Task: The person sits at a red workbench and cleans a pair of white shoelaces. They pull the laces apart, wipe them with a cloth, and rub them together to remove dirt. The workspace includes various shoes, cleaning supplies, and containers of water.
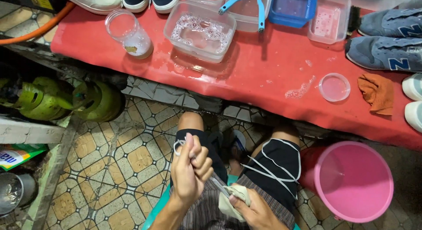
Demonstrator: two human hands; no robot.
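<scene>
My left hand is closed around one end of a white shoelace, held up over my lap. My right hand grips a pale cloth wrapped round the same lace lower down. The lace runs taut between the two hands. The rest of it lies in loops across my black shorts on the right thigh. I sit with both knees under the edge of a red table.
On the red table stand a clear tub of soapy water, a glass jar, a round clear lid, an orange rag and grey sneakers. A pink bucket stands at my right, green gas cylinders at the left.
</scene>
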